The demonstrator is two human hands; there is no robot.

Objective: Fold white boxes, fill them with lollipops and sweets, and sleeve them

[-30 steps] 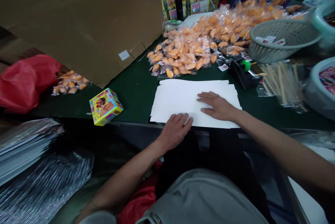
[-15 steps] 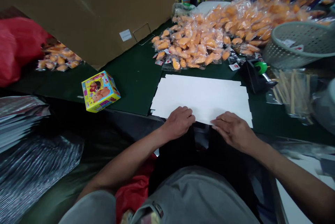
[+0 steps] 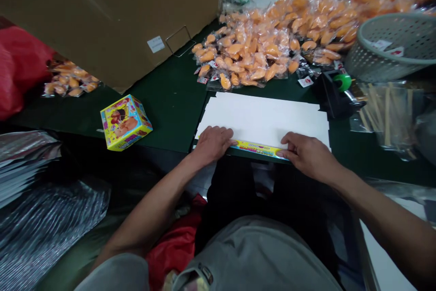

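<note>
A white cardboard sheet (image 3: 262, 116) lies blank side up at the table's front edge. Along its near edge a narrow strip is folded up, showing a yellow printed side (image 3: 257, 149). My left hand (image 3: 214, 142) grips this folded edge at the left with curled fingers. Farther right, my right hand (image 3: 302, 151) pinches the same edge between thumb and fingers. A finished-looking yellow printed box (image 3: 125, 123) with a picture on top stands on the table to the left of the sheet.
Behind the sheet lies a pile of bagged orange pieces (image 3: 259, 50). A grey perforated basket (image 3: 378, 66), a black tape dispenser (image 3: 330, 96) and bagged wooden sticks (image 3: 388, 109) are at the right. A large brown cardboard panel (image 3: 112, 18) stands back left.
The near edge of the sheet has been folded up, so its yellow print now shows. My left hand has moved left along the edge, and my right hand slightly right. The view has shifted a little.
</note>
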